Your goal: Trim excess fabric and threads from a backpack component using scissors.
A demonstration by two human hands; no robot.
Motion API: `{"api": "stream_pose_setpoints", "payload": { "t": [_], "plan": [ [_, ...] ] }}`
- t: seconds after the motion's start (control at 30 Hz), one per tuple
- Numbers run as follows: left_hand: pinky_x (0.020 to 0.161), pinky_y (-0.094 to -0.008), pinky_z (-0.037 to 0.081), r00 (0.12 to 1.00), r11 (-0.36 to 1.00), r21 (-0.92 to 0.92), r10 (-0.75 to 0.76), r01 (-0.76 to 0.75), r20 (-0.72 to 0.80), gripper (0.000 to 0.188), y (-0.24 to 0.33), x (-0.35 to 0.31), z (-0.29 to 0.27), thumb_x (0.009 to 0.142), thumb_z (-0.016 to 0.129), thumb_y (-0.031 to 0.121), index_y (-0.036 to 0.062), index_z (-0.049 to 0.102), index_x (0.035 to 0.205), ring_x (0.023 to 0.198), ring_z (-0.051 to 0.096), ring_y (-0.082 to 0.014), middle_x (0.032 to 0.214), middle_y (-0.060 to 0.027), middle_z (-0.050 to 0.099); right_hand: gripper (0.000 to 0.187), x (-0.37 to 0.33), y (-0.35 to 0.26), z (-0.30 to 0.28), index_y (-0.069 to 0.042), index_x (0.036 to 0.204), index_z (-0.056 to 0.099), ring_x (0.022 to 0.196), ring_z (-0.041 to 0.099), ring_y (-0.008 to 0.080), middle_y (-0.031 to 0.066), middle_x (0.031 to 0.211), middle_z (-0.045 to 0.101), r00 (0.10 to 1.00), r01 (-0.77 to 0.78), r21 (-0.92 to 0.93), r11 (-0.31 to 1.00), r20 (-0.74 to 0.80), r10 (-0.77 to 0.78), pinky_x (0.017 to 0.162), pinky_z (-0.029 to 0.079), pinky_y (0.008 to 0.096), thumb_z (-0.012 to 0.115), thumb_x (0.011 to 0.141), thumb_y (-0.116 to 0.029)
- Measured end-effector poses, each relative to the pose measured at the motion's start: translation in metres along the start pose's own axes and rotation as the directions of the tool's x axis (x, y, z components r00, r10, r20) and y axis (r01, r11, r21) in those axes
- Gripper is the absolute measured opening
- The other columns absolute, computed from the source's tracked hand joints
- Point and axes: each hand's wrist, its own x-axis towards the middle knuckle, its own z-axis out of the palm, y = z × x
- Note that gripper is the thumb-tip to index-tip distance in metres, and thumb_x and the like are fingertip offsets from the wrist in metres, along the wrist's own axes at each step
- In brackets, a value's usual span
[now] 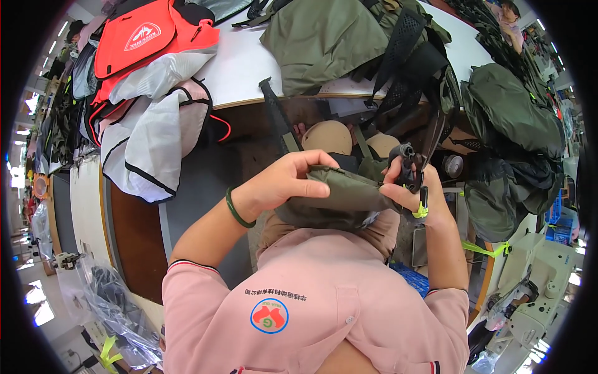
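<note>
An olive-green fabric bag [339, 196] lies across my lap, its upper edge running between my two hands. My left hand [283, 181], with a dark green bangle on the wrist, is closed on the bag's left end, the fabric between thumb and fingers. My right hand [423, 187] is wrapped round a black tool [409, 167] whose exact kind I cannot make out. A yellow-green tie [422, 209] hangs at that hand. My right thumb meets the bag's right end. Black webbing straps [277, 115] hang from the table near the bag.
Ahead, a white table [240, 68] bears olive-green bags [324, 43] and a red-and-grey backpack [146, 47] overhanging its edge. More olive bags [511, 118] hang at right. A sewing machine [542, 293] stands at lower right, plastic-wrapped goods [118, 305] at lower left. Another person [512, 25] is far right.
</note>
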Motion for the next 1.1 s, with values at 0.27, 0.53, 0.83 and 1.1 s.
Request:
{"api": "stream_pose_setpoints", "payload": {
  "t": [0.27,0.53,0.83,1.1],
  "plan": [
    [0.082,-0.0214,0.050,0.998,0.997,-0.066,-0.049,0.047,-0.035,0.028,-0.004,-0.001,0.007,0.084,0.072,0.004,0.0033,0.059,0.109,0.088,0.061,-0.0061,0.100,-0.0015,0.065,0.026,-0.006,-0.001,0.001,-0.003,0.084,0.058,0.067,0.052,0.0080,0.0006,0.074,0.059,0.996,0.086,-0.187,0.979,0.007,-0.086,0.060,0.044,0.0240,0.082,0.073,-0.006],
    [0.081,-0.0205,0.050,0.999,0.997,-0.067,-0.025,0.023,-0.035,0.028,-0.005,0.000,0.012,0.084,0.071,0.001,0.0028,0.062,0.111,0.088,0.061,-0.0054,0.100,-0.0007,0.066,0.032,-0.006,-0.025,-0.026,-0.005,0.083,0.057,0.073,0.056,0.0297,0.0087,0.074,0.058,0.885,0.367,-0.848,0.382,0.193,-0.423,0.073,0.041,0.0386,0.079,0.062,-0.015],
    [0.082,-0.0217,0.050,0.999,0.999,-0.040,-0.028,0.026,-0.047,0.027,-0.003,0.000,0.017,0.085,0.071,0.004,0.0019,0.062,0.110,0.089,0.060,-0.0053,0.100,-0.0001,0.065,0.028,-0.007,-0.026,-0.023,-0.005,0.080,0.056,0.072,0.057,0.0301,0.0095,0.073,0.058,0.883,0.374,-0.857,0.355,0.213,-0.418,0.072,0.041,0.0389,0.078,0.065,-0.015],
    [0.082,-0.0204,0.049,0.999,0.998,-0.049,-0.033,0.032,-0.026,0.025,-0.007,-0.002,0.016,0.085,0.071,0.003,0.0025,0.062,0.108,0.089,0.059,-0.0043,0.100,0.0017,0.064,0.028,-0.011,-0.016,-0.023,-0.006,0.072,0.052,0.066,0.058,0.0302,0.0091,0.066,0.057,0.915,0.344,-0.857,0.383,0.215,-0.340,0.067,0.042,0.0385,0.078,0.066,-0.016]
  ]
}}
